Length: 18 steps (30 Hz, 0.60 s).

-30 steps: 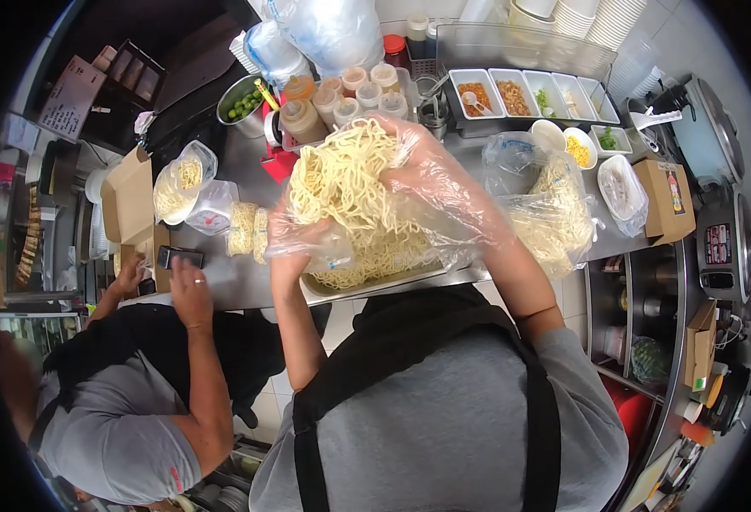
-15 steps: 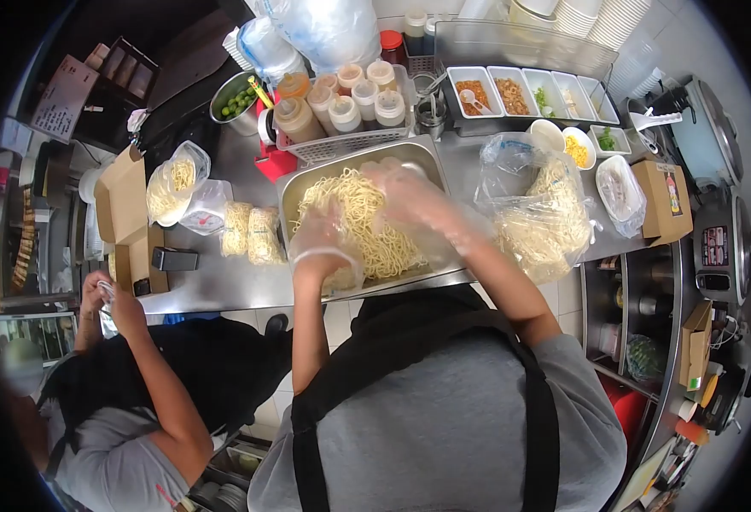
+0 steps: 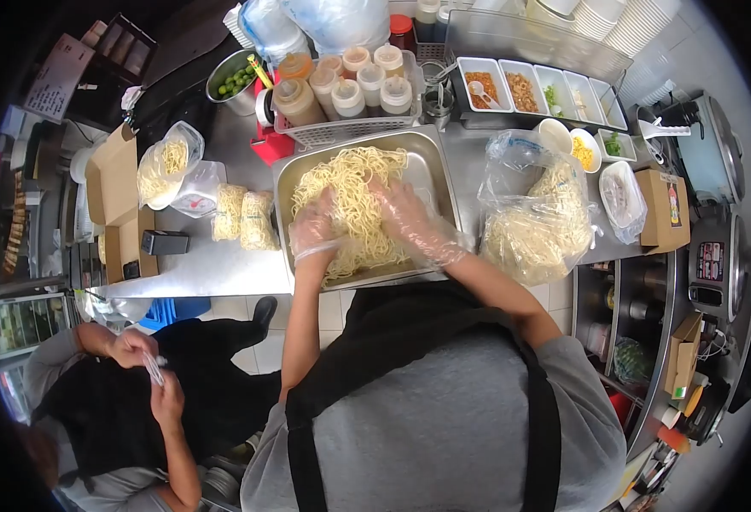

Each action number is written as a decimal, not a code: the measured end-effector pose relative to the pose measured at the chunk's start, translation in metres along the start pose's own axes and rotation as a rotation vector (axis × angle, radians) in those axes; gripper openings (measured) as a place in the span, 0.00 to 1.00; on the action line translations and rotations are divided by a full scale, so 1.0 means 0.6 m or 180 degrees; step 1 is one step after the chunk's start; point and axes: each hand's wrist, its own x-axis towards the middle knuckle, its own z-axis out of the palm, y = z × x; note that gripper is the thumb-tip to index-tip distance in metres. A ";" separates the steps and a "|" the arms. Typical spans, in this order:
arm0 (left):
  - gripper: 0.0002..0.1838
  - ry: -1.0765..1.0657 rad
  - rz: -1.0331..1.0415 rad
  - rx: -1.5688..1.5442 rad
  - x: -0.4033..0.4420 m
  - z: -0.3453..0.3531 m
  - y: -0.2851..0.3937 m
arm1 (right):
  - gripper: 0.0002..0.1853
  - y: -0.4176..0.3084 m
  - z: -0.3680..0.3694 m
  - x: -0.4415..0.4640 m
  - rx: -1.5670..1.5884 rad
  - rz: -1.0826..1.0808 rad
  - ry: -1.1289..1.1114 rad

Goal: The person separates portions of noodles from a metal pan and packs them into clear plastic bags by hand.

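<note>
The left hand (image 3: pixel 316 220) and the right hand (image 3: pixel 405 218), both in clear plastic gloves, are working in a heap of yellow noodles (image 3: pixel 363 200) inside a metal tray (image 3: pixel 431 175). The heap is spreading from between the wrists to beyond the fingertips, its longer way running roughly away from the body, while its loose strands are curling in many directions. The tray is lying under both hands with its long axis running from left to right, its right end slanting slightly farther away.

The left hand is pointing away from the body, its fingers lying close together against the heap's left part. The right hand is reaching forward and leftward, its fingers extending slightly apart into the strands. The noodles are hiding parts of the fingers, so whether either hand is pinching strands I cannot tell. The hands and the heap are also covering much of the tray's floor, and glare on the gloves is blurring the finger outlines.

Beyond the hands, a basket (image 3: pixel 350 130) is holding squeeze bottles (image 3: pixel 348 96). Left of the left hand, two noodle packets (image 3: pixel 243 220) are standing side by side; right of the right hand, a large clear bag (image 3: pixel 536 226) is holding more noodles, its creases obscuring them. Farther left, a co-worker (image 3: pixel 94 401) is holding a small object (image 3: pixel 154 369), too unclear to name.
</note>
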 end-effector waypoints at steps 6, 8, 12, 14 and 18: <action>0.34 0.0461 -0.0051 -0.1146 0.010 -0.023 -0.015 | 0.37 -0.031 -0.084 0.012 0.1418 0.0132 -0.0041; 0.34 0.0373 -0.0015 -0.1834 0.009 -0.045 -0.015 | 0.37 -0.031 -0.100 0.017 0.1429 -0.0784 0.0584; 0.34 0.0422 0.0306 -0.3006 0.003 -0.080 -0.008 | 0.36 -0.095 -0.203 0.013 0.1834 -0.0962 0.0231; 0.34 0.0463 0.0478 -0.3200 0.000 -0.089 -0.010 | 0.35 -0.137 -0.253 0.002 0.1547 -0.0874 0.0287; 0.37 0.0258 0.0383 -0.3191 -0.010 -0.115 -0.003 | 0.35 -0.161 -0.305 0.002 0.1376 -0.1311 0.0479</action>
